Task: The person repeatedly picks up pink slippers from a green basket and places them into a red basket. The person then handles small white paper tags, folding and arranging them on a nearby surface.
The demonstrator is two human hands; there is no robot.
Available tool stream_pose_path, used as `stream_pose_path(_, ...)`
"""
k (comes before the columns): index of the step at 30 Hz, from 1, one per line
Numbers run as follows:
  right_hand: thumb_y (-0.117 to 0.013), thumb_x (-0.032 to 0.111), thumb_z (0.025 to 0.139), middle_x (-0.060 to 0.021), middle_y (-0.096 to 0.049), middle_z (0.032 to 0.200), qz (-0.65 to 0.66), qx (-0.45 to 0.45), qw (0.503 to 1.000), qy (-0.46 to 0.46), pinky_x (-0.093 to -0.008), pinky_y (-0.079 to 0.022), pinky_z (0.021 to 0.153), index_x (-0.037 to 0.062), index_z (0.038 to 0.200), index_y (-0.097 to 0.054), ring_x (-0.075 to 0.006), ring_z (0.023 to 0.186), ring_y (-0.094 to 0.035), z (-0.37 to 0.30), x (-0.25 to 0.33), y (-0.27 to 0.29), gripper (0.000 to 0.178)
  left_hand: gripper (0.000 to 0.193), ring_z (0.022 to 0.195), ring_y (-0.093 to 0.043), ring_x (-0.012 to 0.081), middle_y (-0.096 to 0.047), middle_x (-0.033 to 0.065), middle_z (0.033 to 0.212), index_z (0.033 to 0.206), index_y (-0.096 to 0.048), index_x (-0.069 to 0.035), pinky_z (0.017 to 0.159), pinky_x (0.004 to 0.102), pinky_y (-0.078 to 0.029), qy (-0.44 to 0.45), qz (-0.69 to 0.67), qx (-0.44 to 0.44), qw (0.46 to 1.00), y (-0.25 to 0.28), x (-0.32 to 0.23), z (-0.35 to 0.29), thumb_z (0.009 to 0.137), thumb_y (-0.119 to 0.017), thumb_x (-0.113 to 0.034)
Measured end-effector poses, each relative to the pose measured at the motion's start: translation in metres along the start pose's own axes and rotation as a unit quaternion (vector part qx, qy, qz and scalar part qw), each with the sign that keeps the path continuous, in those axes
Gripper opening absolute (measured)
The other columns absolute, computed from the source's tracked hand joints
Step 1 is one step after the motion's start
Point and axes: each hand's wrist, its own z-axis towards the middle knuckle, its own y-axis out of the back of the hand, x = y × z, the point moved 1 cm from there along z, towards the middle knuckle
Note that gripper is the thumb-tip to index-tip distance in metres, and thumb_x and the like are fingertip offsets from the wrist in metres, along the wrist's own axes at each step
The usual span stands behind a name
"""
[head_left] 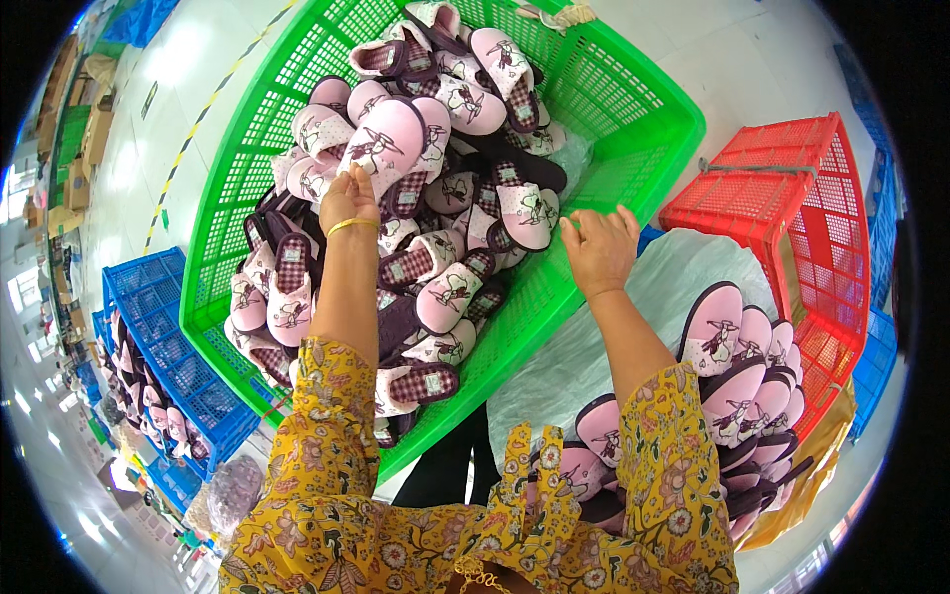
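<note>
Green plastic mesh forms the basket (pixel 643 163), heaped with slippers (pixel 455 292), and over this pile, toward the basket's left side, the left hand (pixel 351 205) has its fingers pinching a pink slipper (pixel 391 142). At the basket's right rim is the right hand (pixel 602 252), fingers loosely spread; beyond that rim are a pale sheet (pixel 559 361), more slippers (pixel 737 396) and a red crate (pixel 757 193).

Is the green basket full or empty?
Partly full: pink slippers are heaped in the green basket, leaving much of its right wall uncovered.
</note>
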Motion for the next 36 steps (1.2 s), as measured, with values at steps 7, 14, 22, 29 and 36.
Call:
stream_pose_path(7, -0.071, 0.026, 0.074, -0.0003, -0.061, 0.066, 0.000, 0.002, 1.000, -0.009, -0.0377, -0.038, 0.095, 0.0145, 0.074, -0.063, -0.0195, 0.068, -0.056, 0.000, -0.001, 0.003, 0.014, 0.032, 0.090, -0.064, 0.0302, -0.053, 0.0227, 0.106, 0.118, -0.032, 0.015, 0.078, 0.0323, -0.061, -0.029, -0.111, 0.005, 0.993, -0.025, 0.017, 0.033, 0.094, -0.043, -0.002)
stream_pose_path(14, -0.071, 0.025, 0.073, -0.0011, -0.061, 0.065, -0.003, -0.006, 1.000, -0.005, -0.0376, -0.039, 0.094, 0.0144, 0.074, -0.063, -0.0197, 0.067, -0.056, 0.001, -0.001, 0.002, 0.013, 0.027, 0.087, -0.063, 0.0252, -0.058, 0.0169, 0.098, 0.111, -0.046, 0.007, 0.065, 0.0223, -0.057, 0.017, 0.071, -0.021, 0.997, 0.014, 0.018, 0.040, 0.091, -0.049, -0.011)
stream_pose_path(22, -0.071, 0.025, 0.073, -0.0020, -0.060, 0.065, 0.001, 0.001, 1.000, -0.003, -0.0375, -0.039, 0.094, 0.0144, 0.076, -0.063, -0.0204, 0.068, -0.056, 0.002, 0.000, 0.001, 0.013, 0.019, 0.066, -0.062, 0.0152, -0.062, 0.0070, 0.086, 0.101, -0.058, -0.001, 0.049, 0.0227, -0.043, -0.164, 0.392, 0.166, 0.890, -0.030, 0.024, 0.043, 0.084, -0.059, -0.009)
stream_pose_path(29, -0.071, 0.025, 0.073, -0.0020, -0.061, 0.068, 0.013, 0.012, 1.000, -0.006, -0.0378, -0.038, 0.094, 0.0143, 0.078, -0.064, -0.0205, 0.068, -0.055, 0.002, -0.001, 0.000, 0.014, 0.025, 0.077, -0.065, 0.0236, -0.066, 0.0121, 0.082, 0.096, -0.064, -0.003, 0.068, 0.0331, -0.051, -0.319, 0.704, 0.321, 0.548, -0.093, 0.086, 0.085, 0.081, -0.064, -0.023)
stream_pose_path(36, -0.071, 0.023, 0.073, -0.0011, -0.061, 0.069, 0.012, 0.011, 1.000, -0.004, -0.0381, -0.039, 0.094, 0.0136, 0.079, -0.063, -0.0200, 0.068, -0.055, 0.000, -0.001, 0.004, 0.014, 0.028, 0.095, -0.056, 0.0356, -0.059, 0.0164, 0.101, 0.095, -0.062, -0.006, 0.081, 0.0419, -0.046, -0.481, 0.696, 0.290, 0.447, -0.092, 0.089, 0.035, 0.077, -0.068, -0.026)
